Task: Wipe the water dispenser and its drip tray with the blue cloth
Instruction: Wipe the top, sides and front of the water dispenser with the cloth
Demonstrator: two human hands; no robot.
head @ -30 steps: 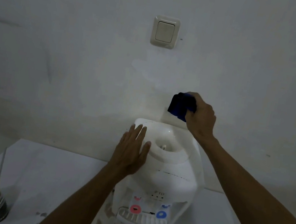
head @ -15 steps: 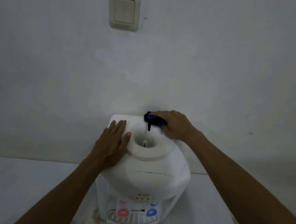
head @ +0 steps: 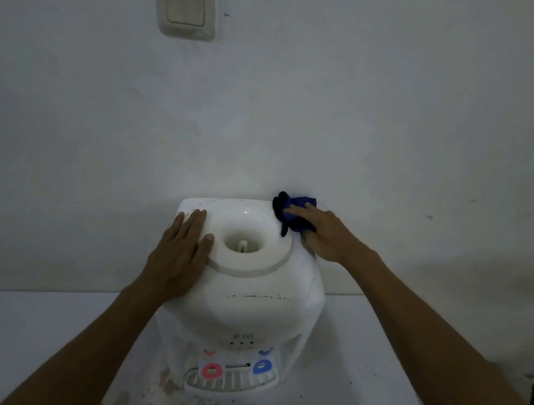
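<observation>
Two hands on the job, so let's go left to right. Left hand (head: 182,252) lies flat and spread on the near-left shoulder of the water dispenser (head: 245,289), fingers together, gripping nothing, just bracing the white body. That brace matters: the dispenser sits on a desk (head: 13,337) that looks stained and possibly slick around its base, and a hard sideways push could slide or tip the unit if that palm lets up.

Centre now: the open bottle well (head: 245,244) with its spike is exposed. A trailing corner of cloth dragged across could snag on that spike, or push grime down into the well.

Over to the right: the blue cloth (head: 293,213) is bunched on the far-right corner of the dispenser's top, tight against the wall. Right hand (head: 320,232) presses down on it, fingers laid over the wad, holding it against the plastic. Crumpled like that, it may only smear the dark specks along the front edge, and knuckles could scrape the wall.

Down at the near front, the drip tray (head: 231,382) under the red and blue taps looks unwiped; a careless pass there could knock a tap lever or dislodge the tray.
</observation>
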